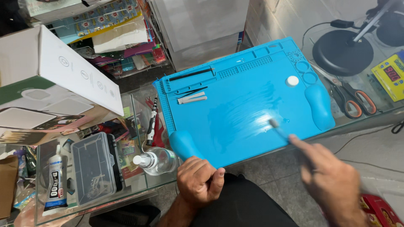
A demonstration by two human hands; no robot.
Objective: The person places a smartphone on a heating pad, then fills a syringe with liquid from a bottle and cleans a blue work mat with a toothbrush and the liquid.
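A bright blue silicone work mat [244, 109] lies on a glass counter, its middle wet and streaked. My right hand [332, 180] holds a small brush [278, 128] whose pale tip touches the mat near its front right. My left hand [200, 180] is curled into a loose fist at the mat's front edge, holding nothing I can see. On the mat's left lie black tweezers [189, 91], a flat white tool [192, 98] and a thin black rod [191, 74]. A small white cap [292, 80] rests near the right.
A clear spray bottle [155, 161] lies left of the mat, beside a black screwdriver [151, 122], a clear plastic case [92, 168] and a glue tube [55, 180]. A white box [63, 71] leans at left. Scissors [351, 101], a round lamp base [343, 52] and a yellow meter [389, 75] sit right.
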